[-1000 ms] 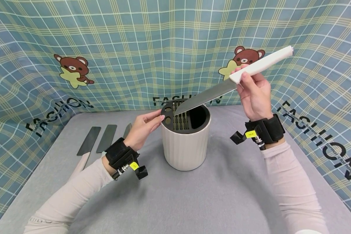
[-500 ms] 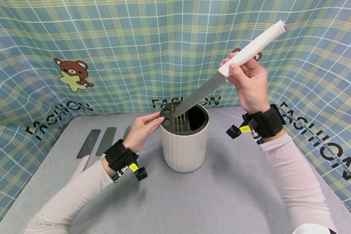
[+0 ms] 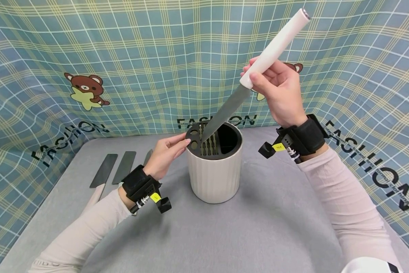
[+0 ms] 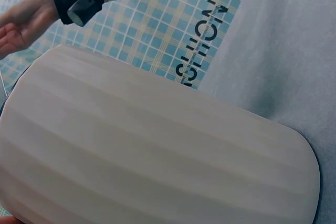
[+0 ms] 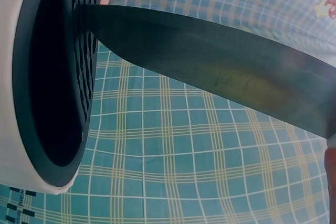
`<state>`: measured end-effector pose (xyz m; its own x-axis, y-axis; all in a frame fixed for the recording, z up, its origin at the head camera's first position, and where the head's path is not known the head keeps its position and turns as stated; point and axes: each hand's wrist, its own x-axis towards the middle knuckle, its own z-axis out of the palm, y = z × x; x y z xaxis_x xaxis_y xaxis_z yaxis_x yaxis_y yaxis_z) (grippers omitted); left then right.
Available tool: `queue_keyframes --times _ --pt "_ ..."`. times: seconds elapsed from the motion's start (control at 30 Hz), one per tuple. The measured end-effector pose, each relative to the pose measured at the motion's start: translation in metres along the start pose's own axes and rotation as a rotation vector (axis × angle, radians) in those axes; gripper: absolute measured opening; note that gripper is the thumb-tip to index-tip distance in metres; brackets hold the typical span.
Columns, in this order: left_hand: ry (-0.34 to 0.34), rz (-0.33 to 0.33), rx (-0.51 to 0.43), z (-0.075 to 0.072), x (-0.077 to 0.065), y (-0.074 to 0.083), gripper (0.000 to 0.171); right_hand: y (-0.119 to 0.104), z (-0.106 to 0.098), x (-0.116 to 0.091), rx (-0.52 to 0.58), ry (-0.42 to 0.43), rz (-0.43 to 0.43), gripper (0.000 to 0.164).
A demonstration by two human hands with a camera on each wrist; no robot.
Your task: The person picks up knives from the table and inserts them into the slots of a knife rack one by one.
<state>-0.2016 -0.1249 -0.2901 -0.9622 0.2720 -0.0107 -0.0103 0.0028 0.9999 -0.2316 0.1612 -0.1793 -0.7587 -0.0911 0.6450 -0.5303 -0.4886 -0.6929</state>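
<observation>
My right hand [image 3: 281, 89] pinches a knife [image 3: 229, 110] by its white handle, near the blade. The blade slants down to the left, its tip at the slotted black top [image 3: 209, 146] of a ribbed off-white knife holder [image 3: 215, 178]. In the right wrist view the blade [image 5: 210, 66] meets the slots; whether the tip is inside one I cannot tell. With extended fingers my left hand [image 3: 166, 153] touches the holder's left rim, beside two round holes. The ribbed holder wall [image 4: 157, 140] fills much of the left wrist view, and most of that hand is hidden there.
At the left on the grey table [image 3: 204, 242] lie a dark-bladed knife [image 3: 104, 170], a second dark blade [image 3: 124, 167] and a third blade [image 3: 148, 156], partly behind the left arm. A wide opening [image 3: 229, 138] takes up the holder's right side. Plaid cloth [image 3: 149, 57] hangs behind.
The right hand has moved left and tilted the knife steeper, handle end rising. The blade tip has shifted slightly down at the slots. My left hand stays at the rim.
</observation>
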Motion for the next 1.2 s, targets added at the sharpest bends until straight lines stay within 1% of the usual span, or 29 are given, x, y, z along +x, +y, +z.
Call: queue_keyframes --times 0.1,0.2,0.23,0.33,0.43,0.47,0.5,0.53,0.57,0.63,0.73,0.77,0.8,0.9,0.97,1.0,1.03,1.2 --pt "-0.004 0.012 -0.003 -0.001 0.001 -0.003 0.055 0.0 0.002 0.002 -0.026 -0.016 0.005 0.025" --pt "-0.021 0.047 -0.006 -0.005 0.005 -0.011 0.06 -0.001 0.004 0.003 -0.052 -0.031 0.005 0.024" --pt "-0.05 0.08 -0.043 -0.014 0.015 -0.024 0.063 -0.001 0.005 0.003 -0.072 -0.039 -0.003 0.024" --pt "-0.063 0.102 -0.046 -0.017 0.017 -0.03 0.067 -0.001 0.007 0.002 -0.122 -0.066 -0.042 0.022" --pt "-0.053 0.082 -0.047 -0.013 0.014 -0.024 0.063 -0.002 0.008 0.002 -0.162 -0.09 -0.085 0.022" --pt "-0.026 0.052 -0.006 -0.005 0.004 -0.01 0.061 -0.002 0.009 0.002 -0.161 -0.093 -0.089 0.022" --pt "-0.021 0.044 0.002 -0.004 0.004 -0.009 0.06 -0.002 0.009 0.002 -0.165 -0.097 -0.092 0.022" --pt "-0.042 0.064 -0.027 -0.013 0.014 -0.022 0.061 -0.002 0.009 0.002 -0.171 -0.099 -0.092 0.023" --pt "-0.049 0.08 -0.053 -0.024 0.03 -0.041 0.061 -0.003 0.01 0.003 -0.179 -0.098 -0.091 0.022" --pt "-0.045 0.07 -0.048 -0.024 0.031 -0.041 0.06 -0.002 0.01 0.003 -0.197 -0.101 -0.084 0.022" --pt "-0.049 0.087 -0.047 -0.025 0.031 -0.043 0.064 0.002 0.012 0.001 -0.224 -0.122 -0.058 0.023" --pt "-0.03 0.07 -0.018 -0.017 0.021 -0.031 0.064 0.005 0.012 -0.001 -0.23 -0.131 -0.045 0.023" --pt "-0.047 0.077 -0.023 -0.014 0.014 -0.023 0.064 0.008 0.012 -0.002 -0.237 -0.141 -0.033 0.024" --pt "-0.067 0.108 -0.019 -0.017 0.015 -0.028 0.069 0.017 0.013 -0.006 -0.26 -0.162 0.008 0.027" --pt "-0.07 0.11 -0.023 -0.017 0.014 -0.027 0.068 0.023 0.013 -0.008 -0.295 -0.174 0.024 0.028" --pt "-0.064 0.102 -0.021 -0.016 0.013 -0.025 0.067 0.026 0.013 -0.008 -0.313 -0.179 0.032 0.028" --pt "-0.037 0.072 0.012 -0.008 0.003 -0.013 0.065 0.028 0.013 -0.009 -0.327 -0.187 0.043 0.027" --pt "-0.017 0.012 0.001 -0.004 -0.001 -0.003 0.057 0.036 0.016 -0.01 -0.404 -0.226 0.099 0.027"
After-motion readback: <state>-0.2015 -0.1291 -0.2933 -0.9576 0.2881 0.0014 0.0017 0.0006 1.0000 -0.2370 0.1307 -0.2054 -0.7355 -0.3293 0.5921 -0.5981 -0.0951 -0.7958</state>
